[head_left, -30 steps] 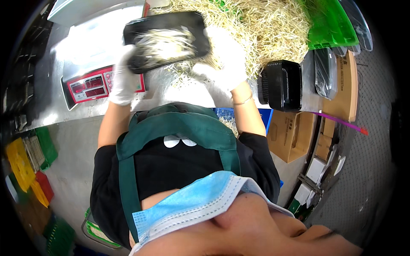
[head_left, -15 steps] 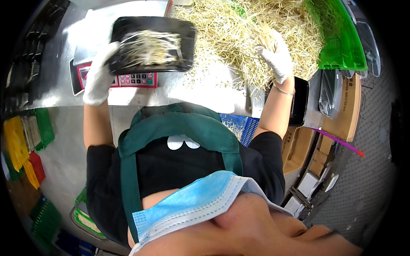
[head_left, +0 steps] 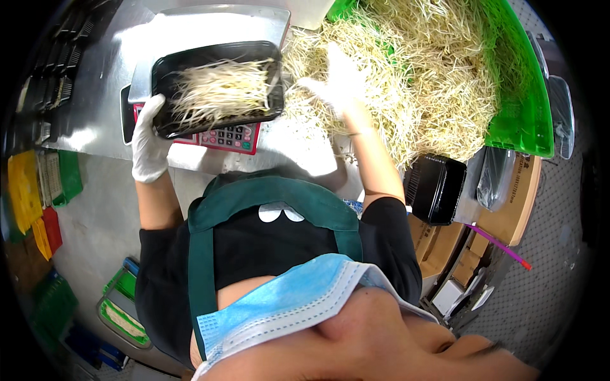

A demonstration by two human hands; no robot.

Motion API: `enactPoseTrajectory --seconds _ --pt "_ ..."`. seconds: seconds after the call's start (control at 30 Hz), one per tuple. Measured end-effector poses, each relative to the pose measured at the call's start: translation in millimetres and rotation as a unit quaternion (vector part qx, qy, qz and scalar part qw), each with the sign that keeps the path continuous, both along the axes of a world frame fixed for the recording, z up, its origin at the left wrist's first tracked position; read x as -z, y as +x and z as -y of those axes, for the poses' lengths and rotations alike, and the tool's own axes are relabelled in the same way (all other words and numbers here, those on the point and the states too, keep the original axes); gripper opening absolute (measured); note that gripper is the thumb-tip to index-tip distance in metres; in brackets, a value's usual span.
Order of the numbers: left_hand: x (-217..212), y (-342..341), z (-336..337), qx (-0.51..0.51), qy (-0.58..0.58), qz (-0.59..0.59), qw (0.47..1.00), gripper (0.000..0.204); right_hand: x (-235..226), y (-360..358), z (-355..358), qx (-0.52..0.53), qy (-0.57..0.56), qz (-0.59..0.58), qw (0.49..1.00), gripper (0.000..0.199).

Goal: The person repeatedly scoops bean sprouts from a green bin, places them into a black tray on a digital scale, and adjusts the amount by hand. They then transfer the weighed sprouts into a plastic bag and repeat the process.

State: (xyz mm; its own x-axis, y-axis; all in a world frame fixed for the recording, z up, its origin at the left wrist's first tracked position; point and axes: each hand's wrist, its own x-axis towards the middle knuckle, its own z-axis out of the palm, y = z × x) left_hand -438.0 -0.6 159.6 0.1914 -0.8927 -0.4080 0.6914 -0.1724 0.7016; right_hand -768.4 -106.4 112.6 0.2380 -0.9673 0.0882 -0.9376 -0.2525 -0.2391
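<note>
A black plastic tray (head_left: 166,75) with a heap of bean sprouts (head_left: 222,92) in it is held by its near left corner in my white-gloved left hand (head_left: 150,141). It is over a scale (head_left: 246,141) with a red keypad, covering part of the keys and the metal pan. To the tray's right, my gloved right hand (head_left: 337,81) is above the near left part of a large bean sprout pile (head_left: 438,76). Its thumb and fingers are spread, and nothing shows in them. Bright glare washes out detail on that glove.
A green basket (head_left: 522,134) borders the sprout pile on the right. Stacked black trays (head_left: 438,190) stand at the table's right front edge, beside wrapped trays (head_left: 494,181) and a cardboard box (head_left: 524,197). More black trays (head_left: 60,70) line the far left.
My right hand has moved left from the pile toward the tray, and the sprouts it held are out of its fingers. The tray has shifted slightly left and nearer; its sprouts look fuller.
</note>
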Motion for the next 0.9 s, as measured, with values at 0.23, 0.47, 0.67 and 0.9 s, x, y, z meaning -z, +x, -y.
enactPoseTrajectory --seconds 0.23,0.47,0.67,0.9 --pt "-4.1 22.7 -14.7 -0.068 -0.083 0.013 0.994 0.041 40.0 4.4 96.9 0.045 -0.019 -0.194 0.98 0.114" --pt "2.4 22.6 4.3 -0.074 -0.071 -0.012 0.995 0.046 61.3 -60.7 162.2 0.048 0.161 -0.082 0.982 0.136" --pt "25.1 25.3 13.3 -0.063 -0.043 -0.065 0.995 0.042 13.5 -8.7 95.1 0.089 0.18 -0.143 0.969 0.1" --pt "26.6 20.2 19.5 0.003 -0.03 -0.044 0.999 0.016 3.7 -98.8 64.7 0.033 -0.034 0.309 0.95 0.085"
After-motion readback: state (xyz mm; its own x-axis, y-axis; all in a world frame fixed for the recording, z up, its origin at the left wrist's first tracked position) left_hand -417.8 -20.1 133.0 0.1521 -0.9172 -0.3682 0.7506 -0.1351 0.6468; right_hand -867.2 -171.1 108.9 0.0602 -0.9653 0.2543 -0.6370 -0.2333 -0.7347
